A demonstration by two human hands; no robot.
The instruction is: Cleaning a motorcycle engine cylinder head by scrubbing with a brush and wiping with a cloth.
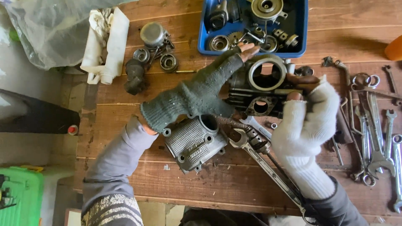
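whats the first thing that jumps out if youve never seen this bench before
At the centre, two hands in fingerless knit gloves, the left hand in dark grey and the right hand in white, grip a dark metal engine block with a round bore over the wooden plank table. Just below lies a finned grey metal engine cover. A blue plastic tray of gears and bearings sits at the top, with a row of steel spanners on the right.
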